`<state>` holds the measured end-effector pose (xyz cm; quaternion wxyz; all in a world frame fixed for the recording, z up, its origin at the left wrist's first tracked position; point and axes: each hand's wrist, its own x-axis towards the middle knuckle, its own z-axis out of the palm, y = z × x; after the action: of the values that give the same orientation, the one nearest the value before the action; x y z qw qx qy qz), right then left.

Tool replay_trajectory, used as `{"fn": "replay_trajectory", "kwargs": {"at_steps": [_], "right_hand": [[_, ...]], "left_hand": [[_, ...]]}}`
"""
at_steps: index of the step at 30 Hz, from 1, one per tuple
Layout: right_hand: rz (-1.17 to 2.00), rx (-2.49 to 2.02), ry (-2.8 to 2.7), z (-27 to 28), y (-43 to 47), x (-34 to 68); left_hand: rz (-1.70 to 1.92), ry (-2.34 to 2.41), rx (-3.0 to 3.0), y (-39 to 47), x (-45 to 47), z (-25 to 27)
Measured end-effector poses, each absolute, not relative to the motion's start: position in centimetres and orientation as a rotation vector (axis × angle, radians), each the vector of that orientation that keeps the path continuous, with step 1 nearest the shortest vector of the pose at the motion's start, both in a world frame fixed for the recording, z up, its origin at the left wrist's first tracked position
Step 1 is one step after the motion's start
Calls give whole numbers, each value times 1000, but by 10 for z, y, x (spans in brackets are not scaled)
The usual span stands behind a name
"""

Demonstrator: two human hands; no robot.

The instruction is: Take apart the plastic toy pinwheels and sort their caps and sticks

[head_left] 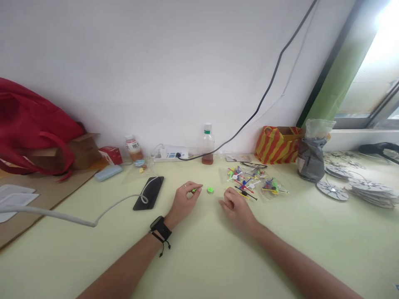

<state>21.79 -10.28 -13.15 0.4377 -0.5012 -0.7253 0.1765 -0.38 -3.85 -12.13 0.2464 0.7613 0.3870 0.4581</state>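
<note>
My left hand (183, 202), with a black watch on its wrist, pinches a small green plastic arrow (194, 190) between thumb and fingers. Just right of its fingertips, a small round piece with a bright green top (210, 190) sits on the table. On the other side of that piece, my right hand (238, 209) rests with its fingers curled in. Whatever it may hold is hidden. Beyond the right hand lies a loose pile of plastic spinner arrows (245, 185) in blue, red, white, black and yellow, and beside it a clear bag with more of them (274, 187).
A black phone (149, 193) with a grey cable lies left of my left hand. Along the wall stand a power strip (171, 155) and a bottle (207, 145). At right are a striped bag (277, 145), a grey plastic bag (311, 160) and stacked discs (372, 193).
</note>
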Motion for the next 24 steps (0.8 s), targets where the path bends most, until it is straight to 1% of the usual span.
{"fn": "replay_trajectory", "kwargs": {"at_steps": [5, 13, 18, 24], "right_hand": [[496, -1197, -1873, -134, -102, 221], [444, -1202, -1963, -125, -106, 225], [412, -1270, -1948, -131, -104, 226], [392, -1245, -1925, -138, -100, 231]], "left_hand": [[1232, 1054, 2137, -43, -4, -121], [1220, 1151, 2206, -43, -8, -125], [1206, 1169, 2266, -41, -9, -127], [1213, 1186, 2297, -42, -10, -129]]}}
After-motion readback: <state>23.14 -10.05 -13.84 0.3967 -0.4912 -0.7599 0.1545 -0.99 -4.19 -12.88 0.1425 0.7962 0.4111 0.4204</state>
